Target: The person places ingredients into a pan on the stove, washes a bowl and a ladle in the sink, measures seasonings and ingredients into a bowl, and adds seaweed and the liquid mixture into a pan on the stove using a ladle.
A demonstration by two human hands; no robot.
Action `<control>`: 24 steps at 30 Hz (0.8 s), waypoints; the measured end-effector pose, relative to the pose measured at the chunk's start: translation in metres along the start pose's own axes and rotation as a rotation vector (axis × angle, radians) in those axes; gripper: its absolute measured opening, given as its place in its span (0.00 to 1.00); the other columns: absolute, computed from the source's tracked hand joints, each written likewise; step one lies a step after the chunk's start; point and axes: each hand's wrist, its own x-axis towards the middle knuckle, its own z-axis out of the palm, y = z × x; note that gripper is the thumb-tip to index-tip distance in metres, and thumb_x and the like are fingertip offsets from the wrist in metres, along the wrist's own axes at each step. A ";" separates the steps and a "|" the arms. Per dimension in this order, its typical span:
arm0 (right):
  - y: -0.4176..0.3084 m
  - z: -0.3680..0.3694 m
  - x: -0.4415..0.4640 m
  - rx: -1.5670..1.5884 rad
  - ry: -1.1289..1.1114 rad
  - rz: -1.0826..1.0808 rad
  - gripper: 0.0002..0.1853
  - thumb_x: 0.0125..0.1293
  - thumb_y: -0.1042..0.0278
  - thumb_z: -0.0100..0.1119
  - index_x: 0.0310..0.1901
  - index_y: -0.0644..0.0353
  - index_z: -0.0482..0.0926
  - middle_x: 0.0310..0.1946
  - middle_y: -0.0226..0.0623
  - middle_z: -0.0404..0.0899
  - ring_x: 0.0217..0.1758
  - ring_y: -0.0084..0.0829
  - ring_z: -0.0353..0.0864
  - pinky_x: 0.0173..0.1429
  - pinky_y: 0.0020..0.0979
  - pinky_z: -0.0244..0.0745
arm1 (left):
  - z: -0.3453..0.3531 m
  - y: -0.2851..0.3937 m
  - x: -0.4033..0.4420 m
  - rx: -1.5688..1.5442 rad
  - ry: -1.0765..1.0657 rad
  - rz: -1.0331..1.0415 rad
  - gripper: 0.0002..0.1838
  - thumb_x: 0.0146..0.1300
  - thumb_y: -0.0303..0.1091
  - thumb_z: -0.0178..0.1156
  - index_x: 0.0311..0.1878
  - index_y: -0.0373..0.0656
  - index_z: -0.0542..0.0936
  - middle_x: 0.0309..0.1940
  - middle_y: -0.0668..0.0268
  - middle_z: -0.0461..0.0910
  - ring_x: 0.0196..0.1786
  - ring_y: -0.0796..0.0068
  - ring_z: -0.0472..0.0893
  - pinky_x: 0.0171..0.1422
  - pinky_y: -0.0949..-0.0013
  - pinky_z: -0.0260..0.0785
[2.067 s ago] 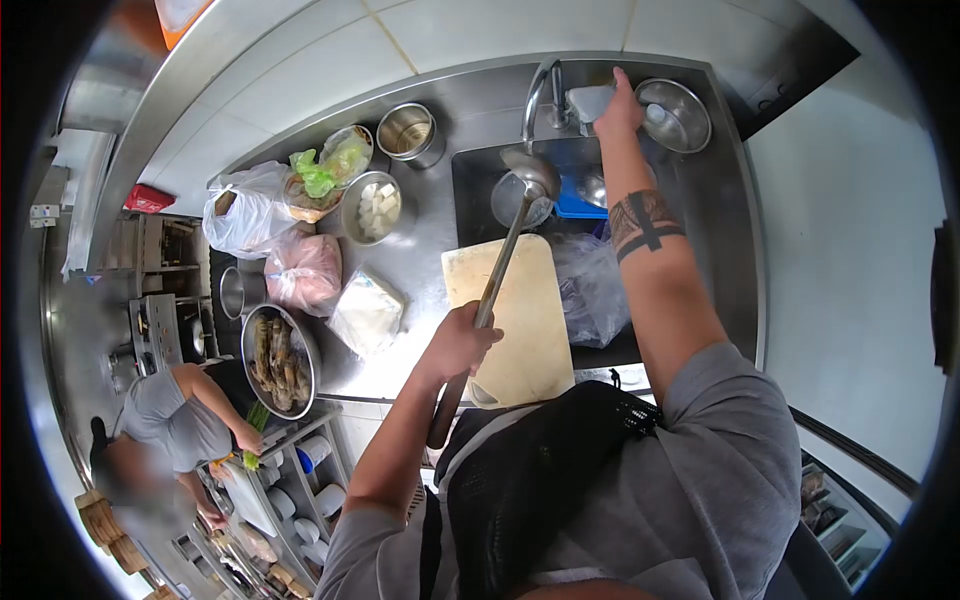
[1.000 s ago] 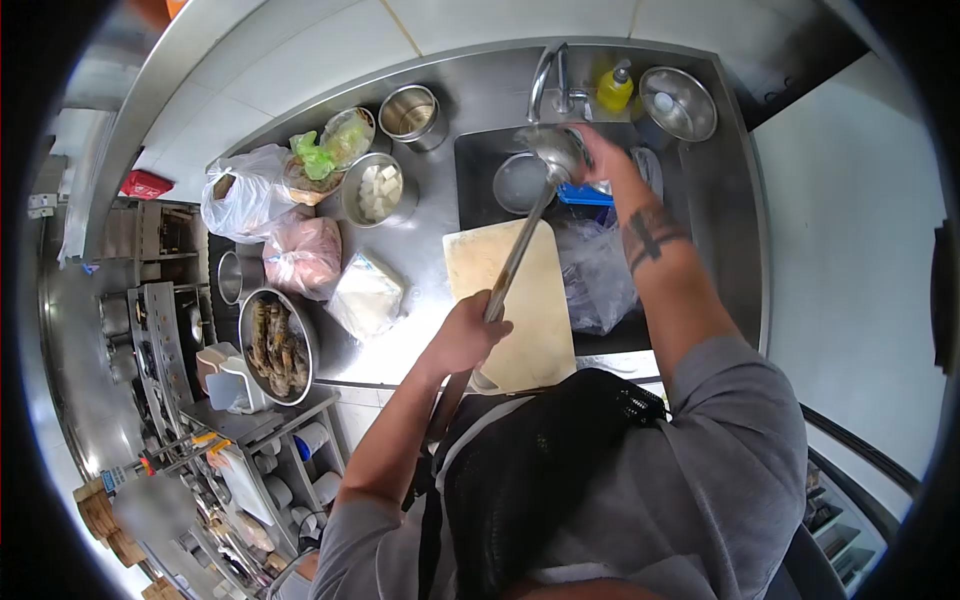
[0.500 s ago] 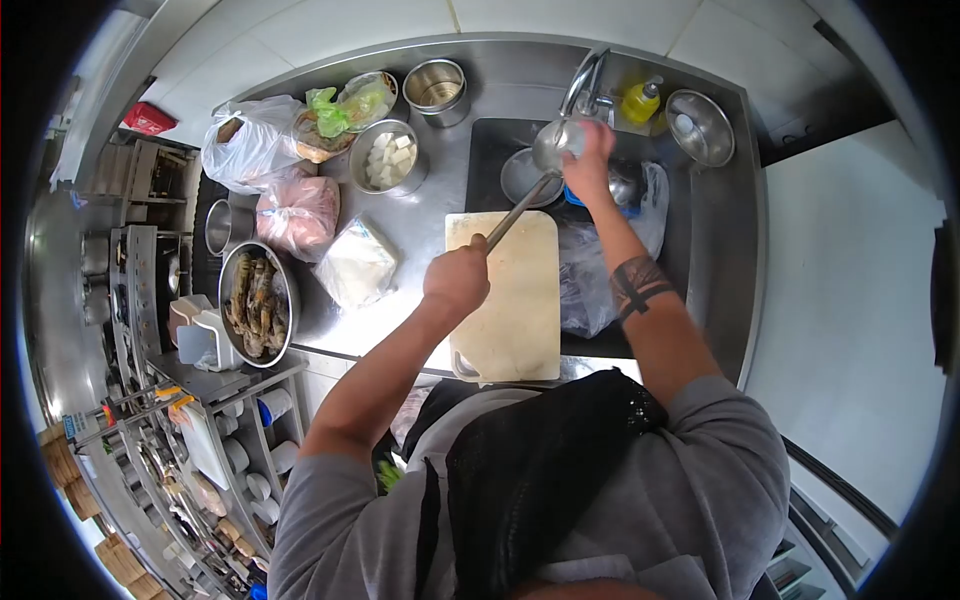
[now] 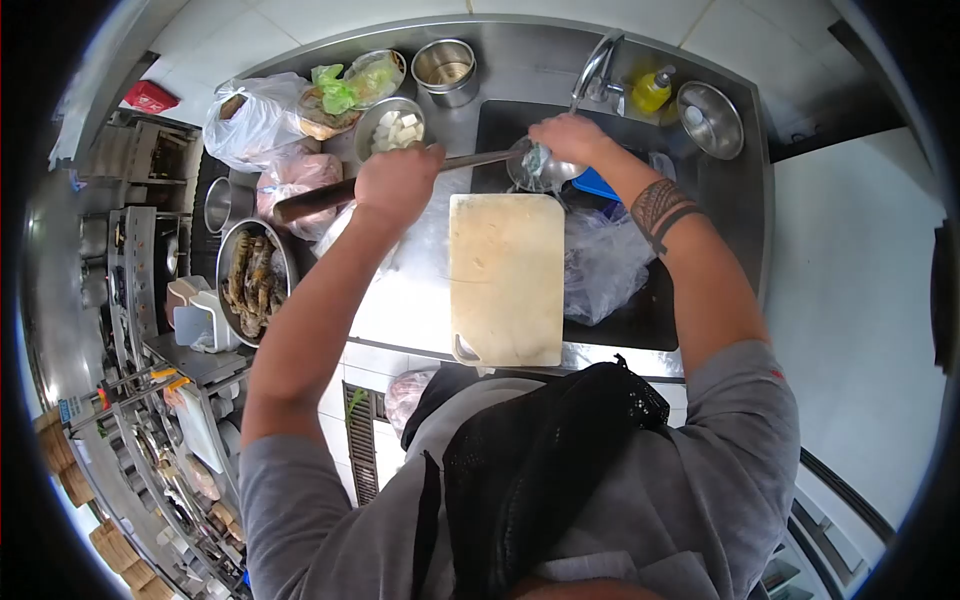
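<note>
My left hand point(image 4: 400, 185) is closed around the long handle of a ladle point(image 4: 480, 159); the dark wooden end of the handle points left. The ladle's metal bowl lies over the sink point(image 4: 640, 335), below the tap point(image 4: 597, 68). At the bowl, my right hand point(image 4: 568, 138) has its fingers curled together. Pale bluish material shows in the bowl below those fingers, too unclear to name. A cutting board point(image 4: 507, 280) lies in front of the ladle, and a steel pot of white cubes point(image 4: 393, 126) stands just beyond my left hand.
Clear plastic bags point(image 4: 605, 265) lie in the sink. To the right are a yellow soap bottle point(image 4: 651, 91) and a metal bowl point(image 4: 710, 120). Bagged food point(image 4: 255, 125) and a bowl of dark, elongated food point(image 4: 257, 280) stand left. Nested steel pots point(image 4: 445, 72) stand behind.
My left hand has moved left and up with the ladle, whose handle now lies flatter across the view. My right hand has shifted slightly left, staying at the bowl.
</note>
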 end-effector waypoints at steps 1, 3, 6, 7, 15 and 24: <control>0.005 0.000 0.002 0.001 0.009 0.001 0.19 0.59 0.72 0.61 0.54 0.55 0.79 0.47 0.49 0.84 0.53 0.54 0.83 0.55 0.51 0.79 | 0.001 -0.005 -0.002 0.009 0.002 0.001 0.13 0.63 0.27 0.55 0.50 0.48 0.79 0.37 0.58 0.84 0.38 0.55 0.87 0.38 0.55 0.81; 0.025 0.015 -0.004 0.217 0.202 0.438 0.19 0.61 0.69 0.61 0.55 0.53 0.79 0.46 0.49 0.85 0.50 0.55 0.84 0.54 0.52 0.80 | 0.017 -0.012 -0.010 -0.185 -0.133 -0.204 0.14 0.61 0.26 0.55 0.50 0.46 0.79 0.40 0.52 0.84 0.41 0.48 0.86 0.45 0.49 0.80; 0.007 0.041 -0.004 0.911 0.723 0.795 0.21 0.67 0.63 0.58 0.58 0.64 0.75 0.41 0.53 0.86 0.46 0.51 0.87 0.54 0.49 0.81 | 0.052 0.010 -0.034 -0.448 -0.084 -0.322 0.15 0.61 0.25 0.51 0.50 0.44 0.80 0.41 0.48 0.85 0.46 0.45 0.86 0.50 0.45 0.78; -0.003 0.045 0.000 1.464 0.943 1.046 0.22 0.69 0.62 0.57 0.59 0.69 0.73 0.39 0.55 0.87 0.44 0.50 0.88 0.53 0.48 0.83 | 0.055 0.030 -0.034 -0.560 -0.138 -0.386 0.18 0.59 0.24 0.50 0.52 0.45 0.80 0.39 0.45 0.85 0.48 0.43 0.85 0.53 0.44 0.76; -0.049 0.107 0.017 2.337 0.806 0.982 0.21 0.69 0.66 0.63 0.60 0.65 0.76 0.52 0.51 0.81 0.49 0.44 0.83 0.50 0.51 0.86 | 0.104 0.103 -0.063 -1.173 -0.327 -0.445 0.12 0.65 0.37 0.60 0.39 0.36 0.75 0.24 0.52 0.79 0.25 0.54 0.80 0.33 0.53 0.74; -0.004 0.036 -0.048 2.392 0.393 0.260 0.29 0.69 0.54 0.57 0.67 0.64 0.72 0.58 0.50 0.81 0.57 0.41 0.84 0.57 0.44 0.81 | 0.065 0.073 -0.109 -1.995 -1.159 -0.404 0.28 0.73 0.66 0.52 0.32 0.49 0.68 0.13 0.81 0.57 0.11 0.89 0.57 0.14 0.78 0.52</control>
